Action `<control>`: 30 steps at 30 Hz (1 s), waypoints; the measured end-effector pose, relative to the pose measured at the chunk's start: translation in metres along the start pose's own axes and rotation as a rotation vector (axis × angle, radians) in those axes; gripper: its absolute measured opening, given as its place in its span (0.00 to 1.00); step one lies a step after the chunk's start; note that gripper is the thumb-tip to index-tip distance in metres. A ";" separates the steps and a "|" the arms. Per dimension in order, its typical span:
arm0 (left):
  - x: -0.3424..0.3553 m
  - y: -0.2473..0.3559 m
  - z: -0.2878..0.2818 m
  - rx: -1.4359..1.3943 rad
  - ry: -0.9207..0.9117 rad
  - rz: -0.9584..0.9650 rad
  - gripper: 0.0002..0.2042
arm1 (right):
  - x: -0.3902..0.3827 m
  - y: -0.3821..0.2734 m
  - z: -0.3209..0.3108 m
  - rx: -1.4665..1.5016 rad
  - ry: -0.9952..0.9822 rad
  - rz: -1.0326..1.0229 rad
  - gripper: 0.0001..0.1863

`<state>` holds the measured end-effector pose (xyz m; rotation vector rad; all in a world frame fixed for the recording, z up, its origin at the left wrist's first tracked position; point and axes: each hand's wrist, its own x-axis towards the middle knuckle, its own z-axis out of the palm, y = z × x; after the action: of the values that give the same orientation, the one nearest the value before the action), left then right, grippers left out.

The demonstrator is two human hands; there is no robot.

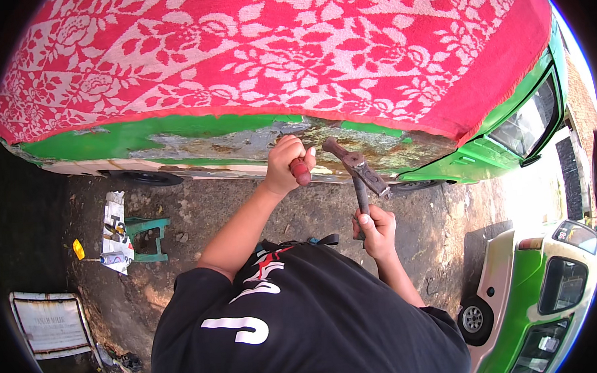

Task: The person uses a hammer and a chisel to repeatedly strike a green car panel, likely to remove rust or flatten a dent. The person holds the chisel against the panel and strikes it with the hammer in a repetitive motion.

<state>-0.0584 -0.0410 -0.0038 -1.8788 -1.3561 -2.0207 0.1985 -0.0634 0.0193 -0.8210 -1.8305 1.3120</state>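
My left hand (283, 166) is closed round a tool with a red handle (301, 173); its working end is hidden behind my fist, against or close to the vehicle's side. My right hand (378, 231) grips the dark shaft of a hammer (356, 161). The worn metal head is raised just right of my left hand, apart from the red handle. In front of both hands runs the side of a green vehicle (193, 132). Its paint is stripped there, leaving a grey and rusty patch (370, 141).
A red and white floral cloth (272, 51) covers the vehicle's top. Behind me to the left stand a green plastic stool (161, 239), a spray can (113, 258) and a yellow object (79, 249). Another green and white vehicle (516, 297) is parked at the right.
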 end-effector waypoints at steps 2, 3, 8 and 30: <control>-0.002 0.000 0.001 -0.008 -0.013 0.048 0.17 | -0.001 0.002 -0.001 -0.015 -0.006 0.010 0.17; -0.003 -0.002 0.001 0.007 -0.023 0.076 0.17 | -0.002 0.003 -0.001 -0.022 -0.008 0.017 0.17; 0.005 -0.009 -0.009 0.030 0.015 0.083 0.17 | -0.003 0.004 -0.002 -0.049 -0.024 0.036 0.17; 0.003 -0.016 -0.020 -0.033 -0.013 0.138 0.15 | 0.001 0.003 0.002 -0.024 -0.028 0.045 0.17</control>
<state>-0.0839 -0.0418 -0.0079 -1.9433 -1.1675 -1.9799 0.1966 -0.0632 0.0160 -0.8651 -1.8624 1.3382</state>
